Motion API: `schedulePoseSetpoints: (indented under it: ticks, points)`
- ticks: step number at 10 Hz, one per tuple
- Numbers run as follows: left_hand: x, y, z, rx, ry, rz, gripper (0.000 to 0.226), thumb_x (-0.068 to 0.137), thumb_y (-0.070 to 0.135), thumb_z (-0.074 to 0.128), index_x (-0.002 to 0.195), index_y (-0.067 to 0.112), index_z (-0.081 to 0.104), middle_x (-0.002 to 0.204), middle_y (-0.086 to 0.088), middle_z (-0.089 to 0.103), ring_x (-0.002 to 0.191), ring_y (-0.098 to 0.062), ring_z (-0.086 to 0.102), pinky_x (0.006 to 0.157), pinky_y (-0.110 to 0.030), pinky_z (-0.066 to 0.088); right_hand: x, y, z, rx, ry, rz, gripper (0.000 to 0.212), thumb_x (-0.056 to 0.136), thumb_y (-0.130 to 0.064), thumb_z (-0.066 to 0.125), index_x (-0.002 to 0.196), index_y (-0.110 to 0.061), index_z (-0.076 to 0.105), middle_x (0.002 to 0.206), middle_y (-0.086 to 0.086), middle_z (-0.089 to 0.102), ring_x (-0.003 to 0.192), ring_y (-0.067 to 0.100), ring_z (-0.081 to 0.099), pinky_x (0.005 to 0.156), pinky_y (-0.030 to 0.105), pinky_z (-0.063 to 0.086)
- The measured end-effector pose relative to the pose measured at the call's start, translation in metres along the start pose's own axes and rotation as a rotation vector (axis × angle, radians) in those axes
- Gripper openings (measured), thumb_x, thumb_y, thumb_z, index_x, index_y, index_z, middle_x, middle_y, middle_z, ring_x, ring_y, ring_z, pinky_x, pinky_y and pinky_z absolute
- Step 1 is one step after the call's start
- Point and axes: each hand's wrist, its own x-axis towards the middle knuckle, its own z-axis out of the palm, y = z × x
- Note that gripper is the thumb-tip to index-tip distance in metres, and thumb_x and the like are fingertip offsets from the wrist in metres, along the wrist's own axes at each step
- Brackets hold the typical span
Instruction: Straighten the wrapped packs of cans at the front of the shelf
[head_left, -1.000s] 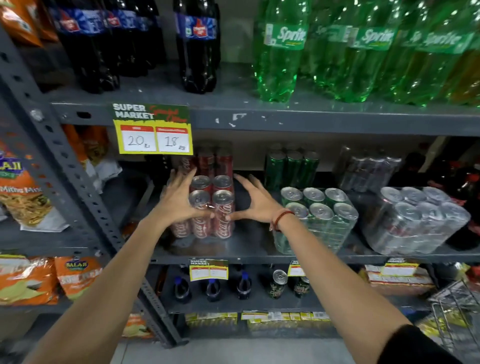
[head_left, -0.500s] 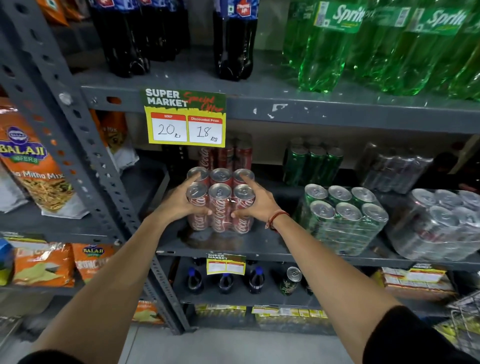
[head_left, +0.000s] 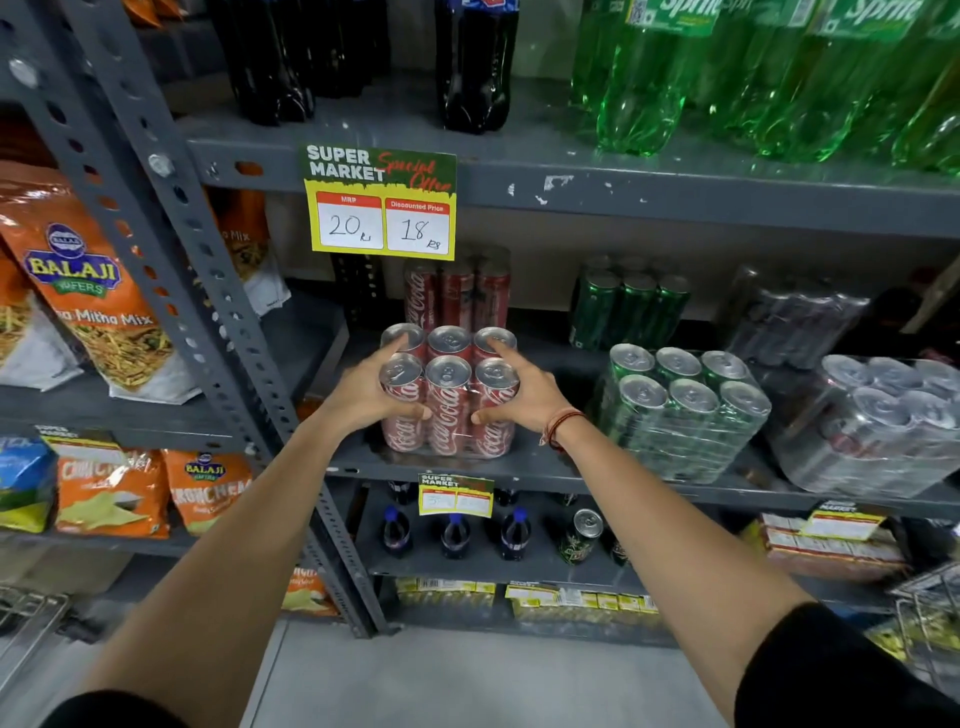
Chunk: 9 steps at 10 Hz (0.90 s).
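Observation:
A wrapped pack of red cola cans (head_left: 449, 400) stands square to the front edge of the grey shelf (head_left: 519, 475). My left hand (head_left: 366, 395) grips its left side and my right hand (head_left: 524, 389) grips its right side, thumbs on the front. To the right, a wrapped pack of green cans (head_left: 680, 410) sits turned at an angle. Further right a pack of silver cans (head_left: 883, 421) also sits skewed, partly cut off by the frame edge.
More red, green and dark cans (head_left: 628, 306) stand behind the packs. A yellow price tag (head_left: 382, 205) hangs from the shelf above, which carries cola and green soda bottles (head_left: 639, 78). Snack bags (head_left: 88, 306) fill the left bay. Small bottles (head_left: 454, 535) stand on the shelf below.
Both hands closed on the red pack and turned it from a skewed stance to square with the shelf edge, drawing it forward. The view shifted left and closer.

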Motion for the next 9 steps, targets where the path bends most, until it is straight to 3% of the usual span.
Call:
schedulePoseSetpoints:
  ticks: [2,4,7,8,9]
  points:
    - [-0.010,0.000,0.002,0.001,0.009,-0.021,0.113,0.048,0.035,0.091,0.143,0.038,0.030,0.138,0.001,0.054,0.128,-0.018,0.049,0.109,-0.036,0.037,-0.007,0.002,0.003,-0.006,-0.015,0.024,0.109,0.053,-0.032,0.089,0.143,-0.041,0.028,0.147,0.005,0.042,0.139,0.029,0.030,0.115,0.047,0.026]
    - [-0.015,0.001,0.002,0.022,-0.010,-0.040,0.119,0.040,0.048,0.090,0.142,0.043,0.028,0.138,0.001,0.055,0.128,-0.018,0.049,0.110,-0.041,0.037,-0.012,0.002,0.002,-0.025,-0.020,0.017,0.109,0.054,-0.032,0.089,0.143,-0.042,0.026,0.148,0.004,0.040,0.138,0.031,0.030,0.115,0.047,0.026]
    - [-0.020,0.005,0.004,0.035,-0.009,-0.064,0.120,0.039,0.048,0.090,0.142,0.044,0.028,0.137,0.001,0.056,0.126,-0.018,0.051,0.109,-0.042,0.038,-0.017,-0.001,0.001,-0.043,-0.025,0.001,0.110,0.055,-0.030,0.089,0.145,-0.036,0.026,0.151,0.003,0.037,0.139,0.030,0.031,0.115,0.046,0.025]
    - [-0.019,0.003,0.002,0.032,-0.017,-0.071,0.119,0.042,0.046,0.090,0.142,0.043,0.026,0.137,0.001,0.055,0.126,-0.018,0.051,0.108,-0.042,0.039,-0.016,-0.001,0.001,-0.069,-0.045,-0.008,0.111,0.056,-0.031,0.088,0.146,-0.034,0.023,0.154,0.007,0.030,0.141,0.030,0.028,0.116,0.044,0.024]
    - [-0.021,0.015,0.007,0.142,0.002,-0.026,0.114,0.054,0.038,0.088,0.146,0.037,0.021,0.149,-0.006,0.040,0.136,-0.025,0.038,0.111,-0.044,0.033,-0.030,-0.017,-0.002,-0.170,-0.004,-0.048,0.100,0.064,-0.034,0.084,0.146,-0.030,0.026,0.158,0.013,0.014,0.145,0.031,0.016,0.116,0.041,0.018]
